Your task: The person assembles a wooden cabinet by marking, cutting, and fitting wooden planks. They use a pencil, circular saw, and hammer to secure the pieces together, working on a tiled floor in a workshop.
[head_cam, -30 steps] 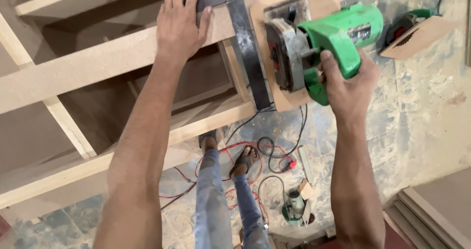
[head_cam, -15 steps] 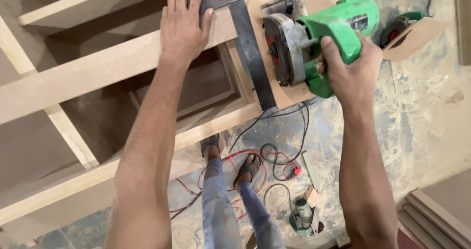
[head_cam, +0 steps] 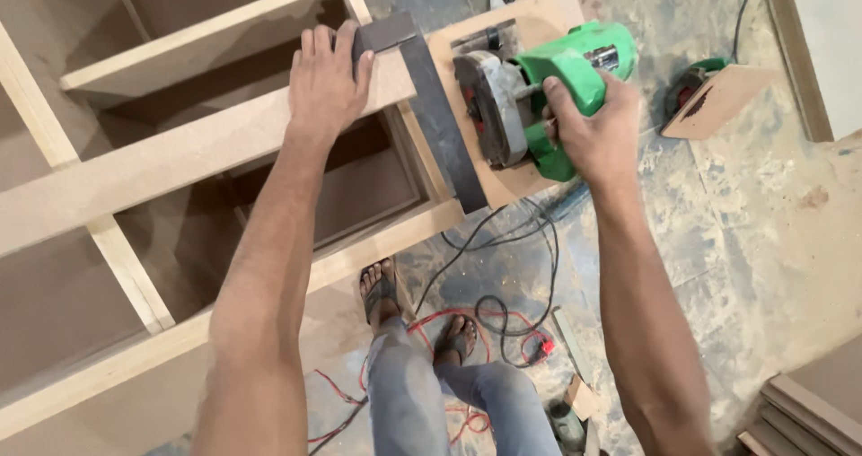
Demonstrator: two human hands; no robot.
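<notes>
My right hand [head_cam: 588, 137] grips the handle of a green circular saw [head_cam: 539, 92] mounted on a tan wooden base plate [head_cam: 512, 34]. The saw rests at the right end of a wooden cabinet frame [head_cam: 180, 164]. A dark metal square [head_cam: 431, 106] runs along the base plate's left edge, its short arm lying across the frame's rail. My left hand [head_cam: 325, 83] presses flat on that rail, with the fingertips on the short arm of the square.
Black and red cables [head_cam: 503, 317] coil on the dusty floor by my sandalled feet [head_cam: 417, 308]. A second green tool on a board [head_cam: 709, 97] lies at right. Stacked boards [head_cam: 808, 411] sit at bottom right. A small tool [head_cam: 567, 420] lies near my knees.
The saw and my right hand have slid a little down along the square, toward me. My left hand stays planted on the rail.
</notes>
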